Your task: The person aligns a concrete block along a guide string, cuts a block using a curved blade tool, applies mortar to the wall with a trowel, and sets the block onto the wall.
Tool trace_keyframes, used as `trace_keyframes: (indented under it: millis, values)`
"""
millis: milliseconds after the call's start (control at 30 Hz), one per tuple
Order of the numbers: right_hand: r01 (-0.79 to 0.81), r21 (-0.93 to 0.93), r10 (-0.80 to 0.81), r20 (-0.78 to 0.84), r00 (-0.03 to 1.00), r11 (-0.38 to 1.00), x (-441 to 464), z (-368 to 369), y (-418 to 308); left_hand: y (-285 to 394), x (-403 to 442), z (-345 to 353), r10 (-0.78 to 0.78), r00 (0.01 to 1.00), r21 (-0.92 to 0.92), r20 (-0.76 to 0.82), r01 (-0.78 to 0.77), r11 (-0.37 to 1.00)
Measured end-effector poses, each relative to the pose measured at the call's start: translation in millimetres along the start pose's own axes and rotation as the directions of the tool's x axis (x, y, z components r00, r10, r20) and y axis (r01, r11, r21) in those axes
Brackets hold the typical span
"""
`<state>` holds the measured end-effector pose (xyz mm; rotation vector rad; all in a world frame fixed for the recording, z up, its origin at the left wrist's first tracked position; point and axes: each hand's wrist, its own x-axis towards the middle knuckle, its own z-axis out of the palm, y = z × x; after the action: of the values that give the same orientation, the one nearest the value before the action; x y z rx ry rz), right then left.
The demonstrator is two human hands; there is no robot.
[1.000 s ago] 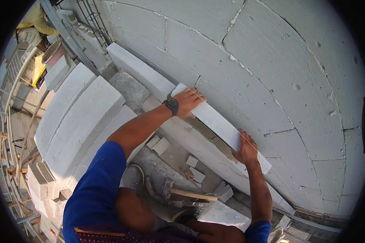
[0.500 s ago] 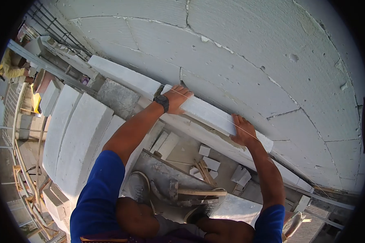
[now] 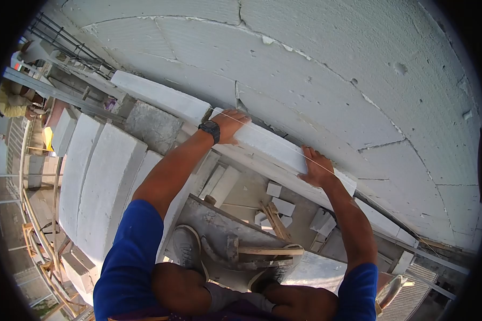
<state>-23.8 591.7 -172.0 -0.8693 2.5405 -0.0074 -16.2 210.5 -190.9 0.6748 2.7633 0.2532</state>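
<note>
Behind the work rose a grey wall point(image 3: 305, 64) with rough joints. Along the low masonry point(image 3: 265, 165) before it, the long block point(image 3: 276, 142) lay in line with a neighbouring block point(image 3: 160, 96), a narrow dark gap between their ends; so its placing appeared nearly done, but it was not yet released. The left hand point(image 3: 233, 125), half closed, was curved over it near this gap; the right hand point(image 3: 318, 166) gripped it toward the other end, fingers bent across the top. Several large blocks point(image 3: 110, 182) stood at the left, apparently unused. The long block looked pale, straight-edged and quite smooth, with a white string crossing above it.
</note>
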Motion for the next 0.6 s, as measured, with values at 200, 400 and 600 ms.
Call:
trace_keyframes:
  millis: [200,400,600]
  values:
    - [0.003,0.019,-0.003,0.000,1.000,1.000,7,9,0,-8,1,4,-0.002,1.000,-0.021,0.025,0.002,1.000]
    - [0.005,0.042,-0.006,0.016,1.000,0.999,12,10,-4,-11,-3,3,-0.028,0.999,-0.034,0.045,0.029,0.999]
    - [0.015,0.044,-0.015,0.001,1.000,0.999,14,13,-5,-12,-5,1,-0.044,0.997,-0.026,0.056,0.045,0.999]
